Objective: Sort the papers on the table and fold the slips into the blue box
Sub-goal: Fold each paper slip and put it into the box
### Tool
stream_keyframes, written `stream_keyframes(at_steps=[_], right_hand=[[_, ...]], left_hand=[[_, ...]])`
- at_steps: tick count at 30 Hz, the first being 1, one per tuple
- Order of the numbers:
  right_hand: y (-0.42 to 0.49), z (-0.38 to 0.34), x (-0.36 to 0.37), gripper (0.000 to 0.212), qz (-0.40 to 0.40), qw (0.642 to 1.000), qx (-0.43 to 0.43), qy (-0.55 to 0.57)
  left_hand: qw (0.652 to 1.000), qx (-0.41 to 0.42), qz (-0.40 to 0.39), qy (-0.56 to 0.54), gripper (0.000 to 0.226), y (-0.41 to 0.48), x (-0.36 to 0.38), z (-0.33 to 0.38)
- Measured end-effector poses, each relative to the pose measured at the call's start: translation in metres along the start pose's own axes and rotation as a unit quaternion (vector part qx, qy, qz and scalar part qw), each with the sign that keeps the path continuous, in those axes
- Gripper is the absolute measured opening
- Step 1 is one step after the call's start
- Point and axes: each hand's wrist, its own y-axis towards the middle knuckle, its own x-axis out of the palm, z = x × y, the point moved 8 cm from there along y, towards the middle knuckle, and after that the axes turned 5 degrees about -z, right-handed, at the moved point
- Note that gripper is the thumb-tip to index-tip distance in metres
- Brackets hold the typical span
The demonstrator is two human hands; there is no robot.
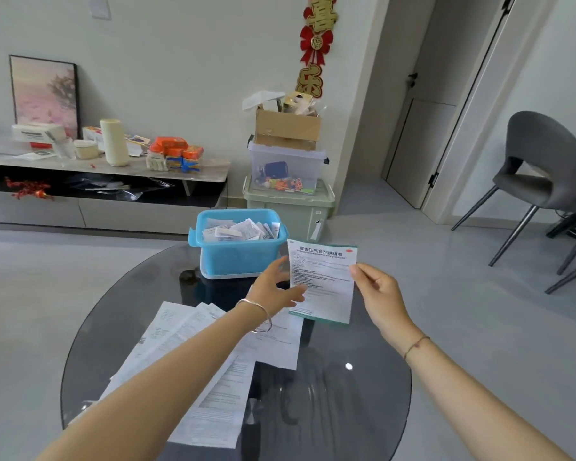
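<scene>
Head view, and the blue box [236, 257] sits at the far edge of the round glass table [340, 404], lid off, with folded slips [240, 229] piled loosely inside it. Just right of the box and a little nearer the person, a printed leaflet [323, 284] with a green border is up in the air, clear of the glass, its printed face towards the camera.

The right hand [379, 294] has it: thumb and fingers pinch the sheet's right edge about halfway down. The left hand [275, 287] is in front of the box's near right corner, fingers straight and spread, gripping nothing; its thumb tip lies across the leaflet's left edge and the fingertips are right at that edge. A thin bangle [258, 316] circles the left wrist.

Nearer the person than the box, and to its left, a loose spread of white printed papers [213, 377] lies flat on the glass, sheets overlapping, partly under the left forearm.

Behind the box, on the floor, there is a pale green bin [290, 207] with a clear tub [288, 169] stacked on it and a cardboard carton [288, 128] on top. Far right of the box stands a grey chair [542, 168].
</scene>
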Motion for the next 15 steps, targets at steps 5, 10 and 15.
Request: stream_keyframes(at_steps=[5, 10, 15], right_hand=[[-0.024, -0.010, -0.014, 0.029, -0.054, 0.985, -0.081, -0.145], [-0.058, 0.027, 0.001, 0.055, -0.157, 0.908, -0.182, -0.344], [-0.084, 0.082, 0.022, 0.073, -0.300, 0.847, -0.128, -0.419]], left_hand=[[0.983, 0.137, 0.038, 0.112, 0.017, -0.016, 0.013, 0.028], [0.939, 0.180, -0.010, 0.293, 0.019, -0.042, 0.019, -0.001], [0.836, 0.136, -0.149, 0.510, 0.046, -0.058, 0.040, -0.052]])
